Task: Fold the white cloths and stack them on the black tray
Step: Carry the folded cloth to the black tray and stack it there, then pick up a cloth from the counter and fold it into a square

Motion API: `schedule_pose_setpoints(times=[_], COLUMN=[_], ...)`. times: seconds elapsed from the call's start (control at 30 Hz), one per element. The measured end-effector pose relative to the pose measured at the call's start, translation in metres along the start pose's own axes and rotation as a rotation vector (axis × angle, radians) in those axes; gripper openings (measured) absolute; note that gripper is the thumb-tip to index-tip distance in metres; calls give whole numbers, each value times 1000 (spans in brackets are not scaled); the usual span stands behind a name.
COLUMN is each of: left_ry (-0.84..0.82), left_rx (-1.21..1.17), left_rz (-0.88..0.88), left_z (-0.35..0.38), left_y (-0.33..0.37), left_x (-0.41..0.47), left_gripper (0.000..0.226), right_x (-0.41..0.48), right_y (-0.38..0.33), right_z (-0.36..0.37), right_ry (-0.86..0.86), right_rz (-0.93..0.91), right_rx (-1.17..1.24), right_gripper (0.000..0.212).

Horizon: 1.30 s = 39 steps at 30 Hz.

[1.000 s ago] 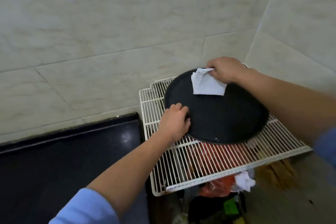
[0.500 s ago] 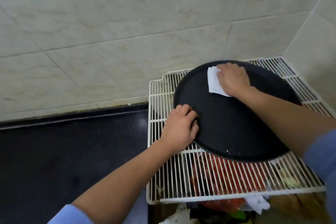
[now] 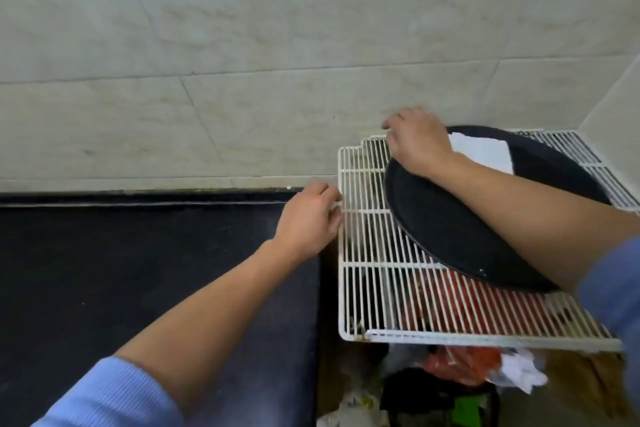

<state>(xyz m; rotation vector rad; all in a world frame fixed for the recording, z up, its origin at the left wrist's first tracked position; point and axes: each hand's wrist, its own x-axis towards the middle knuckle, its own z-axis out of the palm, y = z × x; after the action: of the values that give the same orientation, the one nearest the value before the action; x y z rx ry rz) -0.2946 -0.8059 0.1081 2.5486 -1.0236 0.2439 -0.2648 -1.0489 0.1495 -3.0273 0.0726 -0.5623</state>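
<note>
The round black tray (image 3: 446,225) lies on a white wire rack (image 3: 363,274). One folded white cloth (image 3: 485,153) rests flat on the tray's far part. My right hand (image 3: 417,144) hovers over the tray's far-left rim, just left of the cloth, with relaxed, motion-blurred fingers pointing left and nothing in them. My left hand (image 3: 310,217) is off the tray, beside the rack's left edge, fingers loosely curled and holding nothing. My right forearm covers part of the tray and the cloth's near corner.
A black countertop (image 3: 138,270) stretches to the left of the rack. A tiled wall (image 3: 277,45) stands close behind, with a corner at the right. Under the rack are a red bag (image 3: 460,362), crumpled white paper (image 3: 519,371) and dark clutter.
My right hand has left the cloth and moved left past it, leaving it flat on the tray. My left hand has let go of the tray's rim and drawn back left off the rack.
</note>
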Motion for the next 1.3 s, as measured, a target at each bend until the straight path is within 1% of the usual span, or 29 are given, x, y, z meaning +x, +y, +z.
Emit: schedule_pose_setpoints(times=[0.13, 0.27, 0.37, 0.5, 0.7, 0.83, 0.97, 1.13, 1.3], left_ry=[-127, -189, -166, -127, -68, -85, -103, -124, -62], left_rx=[119, 191, 218, 254, 282, 278, 285, 289, 292], left_rz=[-225, -323, -403, -577, -825, -931, -1002, -1123, -1216], left_z=[-36, -85, -125, -172, -222, -233, -250, -288, -330], left_y=[-74, -142, -188, -241, -305, -342, -393, -472, -532], left_x=[-80, -187, -267, -373, -491, -543, -576, -610, -635], left_gripper=[18, 16, 16, 14, 12, 18, 23, 21, 25], right_x=[-17, -49, -69, -87, -98, -93, -74, -41, 0], right_y=[-120, -240, -332, -456, -604, -678, -751, -850, -946], right_z=[10, 28, 40, 55, 69, 91, 128, 160, 174], right_ry=[-95, -197, -248, -323, -356, -413, -448, -524, -540], right_rz=[-149, -252, -339, -476, -689, -764, -806, -859, -923], right_rx=[90, 150, 162, 181, 202, 218, 233, 257, 262], right_gripper=[27, 21, 19, 17, 20, 21, 28, 30, 28])
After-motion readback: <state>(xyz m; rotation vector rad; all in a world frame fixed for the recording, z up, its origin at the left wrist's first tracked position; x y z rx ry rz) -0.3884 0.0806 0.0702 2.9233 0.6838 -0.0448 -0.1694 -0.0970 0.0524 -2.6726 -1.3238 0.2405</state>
